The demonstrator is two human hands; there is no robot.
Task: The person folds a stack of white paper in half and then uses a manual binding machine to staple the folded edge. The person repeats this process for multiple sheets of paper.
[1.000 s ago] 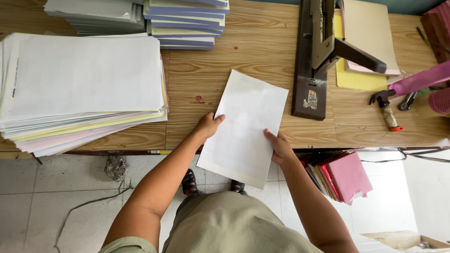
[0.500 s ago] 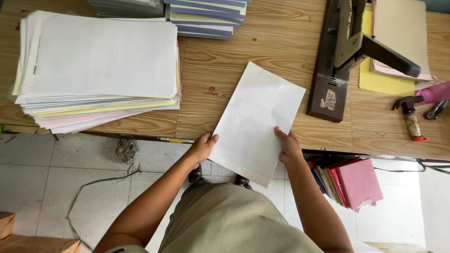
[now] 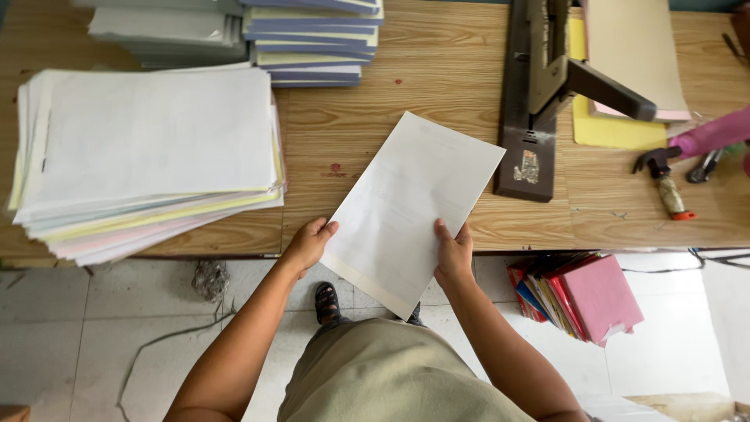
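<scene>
From the head view I see both hands gripping one thin sheaf of white paper, held tilted so that its far corner reaches over the wooden table while its near corner hangs past the table's front edge above the tiled floor. My left hand is curled around the sheaf's left edge, thumb on top, fingers underneath and out of sight. My right hand pinches the lower right edge, thumb lying on the top sheet, the other fingers hidden below. To the left, well apart from the sheaf, a thick stack of loose sheets in white, yellow and pink sits on the table, slightly fanned. Behind it lie piles of bound pads with blue and yellow edges. Just right of the sheaf stands a heavy dark stapler with a long lever arm, and beyond it yellow and cream card sheets. A small hammer lies near the table's right end. Under the table, pink and red folders stand leaning together.
</scene>
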